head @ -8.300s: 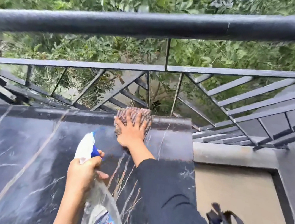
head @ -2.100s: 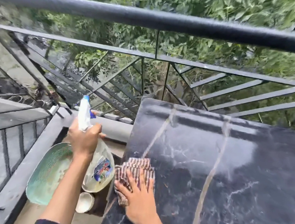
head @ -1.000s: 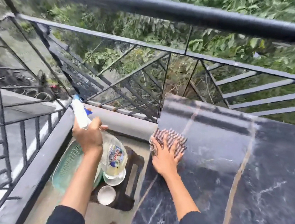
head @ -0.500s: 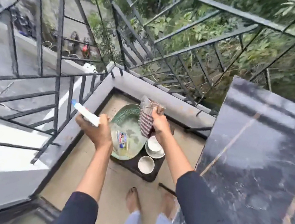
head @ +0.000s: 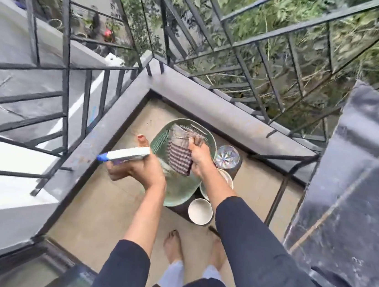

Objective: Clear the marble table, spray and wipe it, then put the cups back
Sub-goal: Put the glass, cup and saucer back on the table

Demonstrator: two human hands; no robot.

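Gripping white spray bottle (head: 126, 156) in left hand (head: 137, 170) near centre, fingers wrapped round its neck, blue nozzle aimed toward 9 o'clock. Pinching striped cloth (head: 179, 160) by its top edge in right hand (head: 199, 160), just at 3 o'clock of the left, fingers curled tight, cloth dangling over green mesh basket (head: 160, 139). Off the black marble table (head: 357, 187) at far 3 o'clock and down on dark low stand (head: 178, 208) beside basket: white cup (head: 200, 211) at 5 o'clock, second white cup (head: 226, 177) partly under right forearm, patterned glass (head: 227, 157) at 3 o'clock.
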